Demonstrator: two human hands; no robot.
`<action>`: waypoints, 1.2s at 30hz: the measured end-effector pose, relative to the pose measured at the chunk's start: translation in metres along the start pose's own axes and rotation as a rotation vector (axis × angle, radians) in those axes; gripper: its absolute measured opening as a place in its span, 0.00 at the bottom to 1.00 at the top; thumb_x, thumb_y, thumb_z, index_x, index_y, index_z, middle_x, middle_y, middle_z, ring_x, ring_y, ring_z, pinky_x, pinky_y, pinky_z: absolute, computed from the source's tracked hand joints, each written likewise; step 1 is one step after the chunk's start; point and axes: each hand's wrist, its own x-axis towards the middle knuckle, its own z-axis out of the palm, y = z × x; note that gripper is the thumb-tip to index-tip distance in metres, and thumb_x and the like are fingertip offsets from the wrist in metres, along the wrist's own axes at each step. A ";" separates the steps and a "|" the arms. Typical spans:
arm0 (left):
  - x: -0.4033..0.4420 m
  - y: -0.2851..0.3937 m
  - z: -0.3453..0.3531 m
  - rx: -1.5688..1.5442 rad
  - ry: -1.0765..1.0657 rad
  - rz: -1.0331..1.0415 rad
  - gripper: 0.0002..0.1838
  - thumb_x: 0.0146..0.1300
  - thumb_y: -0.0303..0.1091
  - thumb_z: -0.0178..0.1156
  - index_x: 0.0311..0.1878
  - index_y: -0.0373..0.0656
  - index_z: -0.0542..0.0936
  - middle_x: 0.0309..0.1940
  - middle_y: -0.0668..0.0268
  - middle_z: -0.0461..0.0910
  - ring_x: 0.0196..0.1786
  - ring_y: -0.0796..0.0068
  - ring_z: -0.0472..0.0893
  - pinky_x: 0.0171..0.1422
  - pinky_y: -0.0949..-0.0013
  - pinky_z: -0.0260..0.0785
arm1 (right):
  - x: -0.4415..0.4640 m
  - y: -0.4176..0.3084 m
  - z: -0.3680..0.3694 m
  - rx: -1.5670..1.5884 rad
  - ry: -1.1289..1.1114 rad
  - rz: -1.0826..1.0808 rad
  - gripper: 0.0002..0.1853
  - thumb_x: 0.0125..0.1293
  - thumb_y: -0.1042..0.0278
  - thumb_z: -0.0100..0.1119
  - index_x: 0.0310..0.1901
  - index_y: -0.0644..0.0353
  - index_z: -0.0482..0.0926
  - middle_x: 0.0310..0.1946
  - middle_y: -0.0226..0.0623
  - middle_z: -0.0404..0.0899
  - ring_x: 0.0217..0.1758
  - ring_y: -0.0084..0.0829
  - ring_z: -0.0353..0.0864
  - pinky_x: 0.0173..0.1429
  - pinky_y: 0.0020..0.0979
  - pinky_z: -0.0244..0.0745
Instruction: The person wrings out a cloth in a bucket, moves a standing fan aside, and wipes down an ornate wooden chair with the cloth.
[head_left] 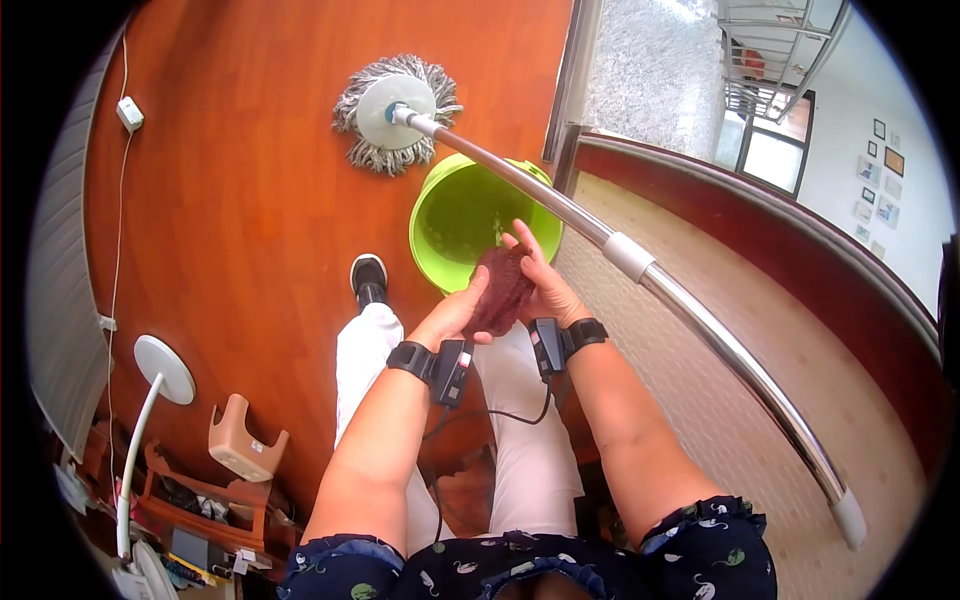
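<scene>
A dark red, crumpled cloth (502, 292) is held between my two hands, over the near rim of a green bucket (428, 240). My left hand (462, 308) presses on the cloth's left side with its thumb on top. On the right side my right hand (545, 280) grips the cloth, some fingertips pointing up. Inside the bucket there is some liquid. A mop with grey strands and a white disc (395, 112) lies beyond the bucket, and its metal handle (720, 345) slants down to the right above the bucket's rim.
A pinkish plastic stool (247, 440) and a white round-based stand (165, 370) are at the lower left. A wooden shelf (205, 520) holds assorted items. A white cable with a socket (129, 114) runs along the left. The patterned wall (690, 400) is close on the right.
</scene>
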 end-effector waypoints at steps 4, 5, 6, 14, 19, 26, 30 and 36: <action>0.006 0.000 -0.003 0.163 -0.076 -0.056 0.28 0.59 0.63 0.52 0.48 0.48 0.71 0.30 0.68 0.76 0.25 0.77 0.74 0.18 0.81 0.56 | 0.011 -0.011 0.004 -0.112 0.105 0.113 0.21 0.61 0.65 0.60 0.55 0.55 0.69 0.47 0.36 0.73 0.51 0.31 0.74 0.57 0.35 0.70; 0.006 0.001 -0.002 0.205 -0.092 -0.040 0.27 0.58 0.62 0.54 0.47 0.47 0.71 0.28 0.68 0.75 0.24 0.78 0.74 0.18 0.81 0.57 | 0.011 -0.011 0.005 -0.172 0.245 0.132 0.15 0.62 0.67 0.59 0.49 0.56 0.72 0.41 0.34 0.76 0.46 0.30 0.76 0.54 0.34 0.72; 0.007 0.001 0.000 0.364 -0.091 0.010 0.24 0.58 0.57 0.58 0.46 0.47 0.72 0.27 0.70 0.74 0.24 0.78 0.73 0.19 0.81 0.57 | 0.010 -0.013 0.014 -0.166 0.308 0.101 0.09 0.62 0.71 0.56 0.44 0.57 0.72 0.36 0.31 0.75 0.40 0.26 0.76 0.48 0.29 0.74; 0.002 0.014 0.049 1.432 0.395 0.392 0.22 0.45 0.41 0.68 0.38 0.35 0.75 0.34 0.49 0.80 0.39 0.55 0.81 0.45 0.63 0.72 | 0.033 0.012 0.000 -1.035 0.480 -0.140 0.12 0.65 0.67 0.48 0.45 0.64 0.74 0.39 0.41 0.79 0.44 0.34 0.78 0.49 0.31 0.73; 0.010 0.008 0.039 1.591 0.408 0.377 0.17 0.52 0.37 0.62 0.39 0.32 0.75 0.33 0.48 0.80 0.39 0.50 0.79 0.44 0.57 0.72 | 0.053 0.015 -0.011 -1.507 0.539 -0.009 0.14 0.60 0.66 0.46 0.41 0.66 0.76 0.38 0.61 0.77 0.43 0.59 0.76 0.50 0.45 0.72; -0.007 0.002 0.040 1.703 0.404 0.466 0.29 0.49 0.42 0.68 0.44 0.35 0.64 0.34 0.47 0.78 0.40 0.48 0.79 0.44 0.57 0.72 | 0.011 -0.012 0.019 -1.137 0.397 0.204 0.20 0.66 0.58 0.42 0.54 0.63 0.69 0.51 0.49 0.73 0.54 0.39 0.73 0.54 0.36 0.71; -0.037 0.004 0.032 1.512 0.293 0.629 0.28 0.49 0.47 0.68 0.45 0.36 0.69 0.35 0.49 0.80 0.38 0.55 0.81 0.43 0.61 0.73 | -0.031 -0.018 0.031 -0.320 0.271 0.153 0.23 0.66 0.67 0.45 0.63 0.56 0.62 0.51 0.35 0.73 0.53 0.34 0.75 0.56 0.37 0.70; -0.077 0.019 0.056 0.873 0.067 0.245 0.22 0.56 0.48 0.63 0.43 0.40 0.73 0.28 0.61 0.78 0.24 0.75 0.77 0.23 0.75 0.67 | -0.062 -0.026 0.038 -0.041 0.089 0.118 0.34 0.61 0.61 0.61 0.67 0.49 0.57 0.64 0.34 0.60 0.63 0.32 0.65 0.63 0.39 0.64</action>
